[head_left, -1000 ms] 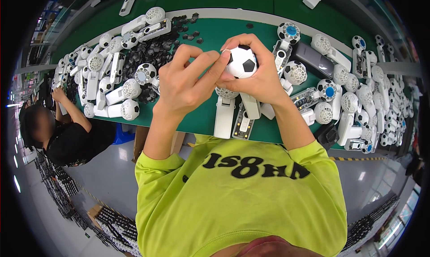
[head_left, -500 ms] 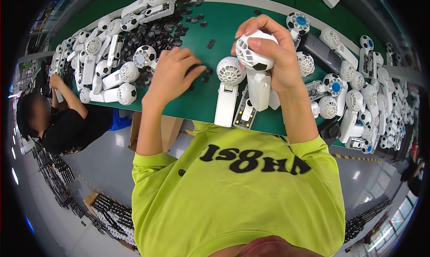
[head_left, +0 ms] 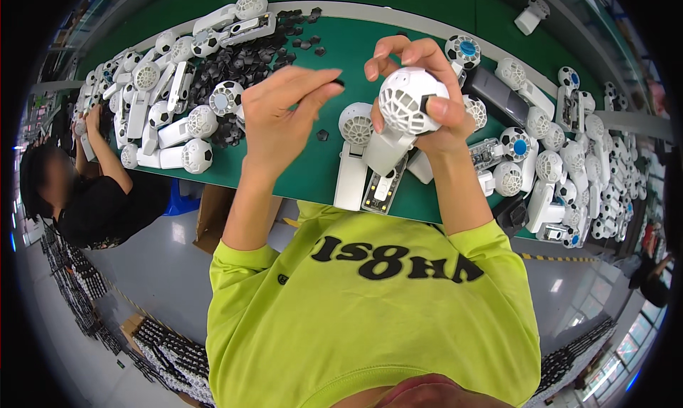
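Observation:
My right hand grips a white handheld fan with a football-shaped head; the thumb lies beside a black patch, and the handle slants down to the left. Left of it, my left hand pinches a small black pentagon piece between thumb and fingertips, apart from the fan. Below the held fan, another white fan lies at the table's near edge, beside a handle whose circuit board is exposed. A heap of black pentagon pieces spreads behind my left hand, and one loose piece lies nearby.
Football-headed fans crowd the green table at left and right. A dark grey case lies behind my right hand. At far left another person handles a fan.
My left hand has risen from the table, now pinching a black pentagon piece. The fan in my right hand has moved slightly lower, its head turned and its handle tilted further left.

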A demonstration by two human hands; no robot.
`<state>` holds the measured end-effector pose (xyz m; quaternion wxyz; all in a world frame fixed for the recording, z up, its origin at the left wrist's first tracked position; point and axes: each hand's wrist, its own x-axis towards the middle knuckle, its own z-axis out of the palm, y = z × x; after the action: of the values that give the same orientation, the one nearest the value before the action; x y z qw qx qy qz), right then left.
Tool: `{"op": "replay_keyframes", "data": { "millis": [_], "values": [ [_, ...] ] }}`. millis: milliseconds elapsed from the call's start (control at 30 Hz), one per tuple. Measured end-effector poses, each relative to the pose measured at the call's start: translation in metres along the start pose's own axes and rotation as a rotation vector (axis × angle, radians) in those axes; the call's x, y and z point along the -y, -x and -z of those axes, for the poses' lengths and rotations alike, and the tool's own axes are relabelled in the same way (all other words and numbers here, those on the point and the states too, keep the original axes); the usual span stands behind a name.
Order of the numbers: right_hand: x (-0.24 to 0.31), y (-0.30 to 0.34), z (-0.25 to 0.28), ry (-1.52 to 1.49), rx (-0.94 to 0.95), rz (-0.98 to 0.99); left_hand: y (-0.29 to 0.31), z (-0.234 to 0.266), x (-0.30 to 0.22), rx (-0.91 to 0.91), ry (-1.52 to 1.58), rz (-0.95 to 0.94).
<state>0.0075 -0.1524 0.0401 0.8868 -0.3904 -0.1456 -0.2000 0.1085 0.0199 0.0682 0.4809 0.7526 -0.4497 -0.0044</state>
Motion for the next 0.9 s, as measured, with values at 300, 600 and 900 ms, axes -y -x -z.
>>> {"op": "replay_keyframes", "data": {
  "millis": [300, 600, 900],
  "values": [
    [-0.002, 0.004, -0.004, 0.387, 0.115, 0.077, -0.008, -0.012, -0.022, -0.154, 0.113, -0.405],
    [-0.005, 0.007, -0.016, 0.498, 0.056, 0.213, 0.006, -0.039, -0.025, -0.340, 0.019, -0.459],
    [-0.003, 0.008, -0.017, 0.533, 0.082, 0.240, 0.021, -0.035, -0.033, -0.323, 0.133, -0.288]
  ]
}}
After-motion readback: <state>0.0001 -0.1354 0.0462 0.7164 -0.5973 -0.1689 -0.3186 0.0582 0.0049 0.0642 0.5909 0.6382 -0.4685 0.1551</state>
